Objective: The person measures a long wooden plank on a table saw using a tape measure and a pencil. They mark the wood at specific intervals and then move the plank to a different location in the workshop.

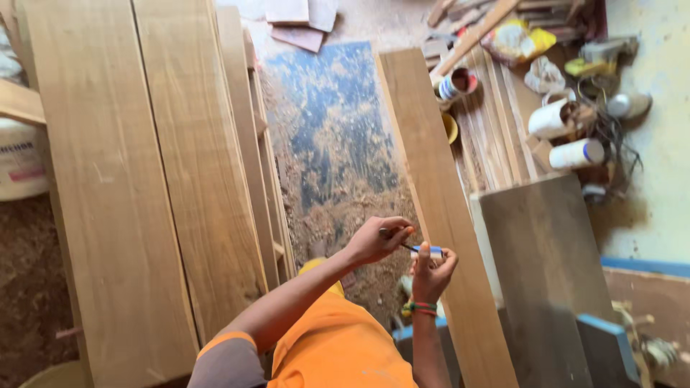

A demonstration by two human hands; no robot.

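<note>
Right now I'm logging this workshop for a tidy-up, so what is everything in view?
planks: two, light brown, wide, left
plank: one, light brown, narrow, centre, under the hands
dark board: one, grey-brown, right of the plank
floor: sawdust-strewn, between the planks
tubs: two, white, upper right
tin: one, open, near the plank's top end
bag: one, yellow, top right
pen: one, blue, held between both hands
left hand: one, on the pen's end
right hand: one, wristbands, gripping the pen
</note>
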